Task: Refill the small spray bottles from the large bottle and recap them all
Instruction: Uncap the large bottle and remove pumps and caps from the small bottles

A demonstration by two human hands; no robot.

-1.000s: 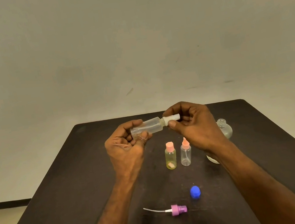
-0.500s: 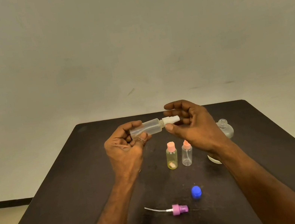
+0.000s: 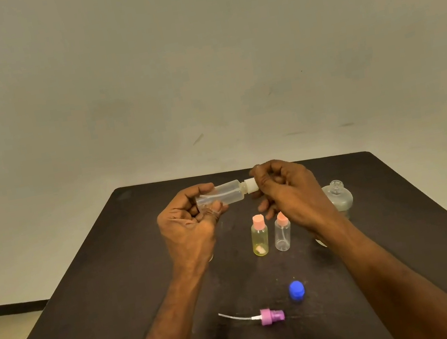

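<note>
Above table, bottle between both hands' fingers

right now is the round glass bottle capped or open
Open: the glass bottle stands upright with a bare threaded neck. Whether the blue cap belongs to it, cannot tell.

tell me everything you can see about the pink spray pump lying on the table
The pink spray pump lies on its side on the dark table, near the front edge, detached from any bottle. It looks like plastic: a ribbed pink collar with a smaller pink nozzle head pointing right, and a thin, slightly curved white dip tube trailing left. Neither hand touches it. The blue cap stands apart from it, behind and to its right.
</note>
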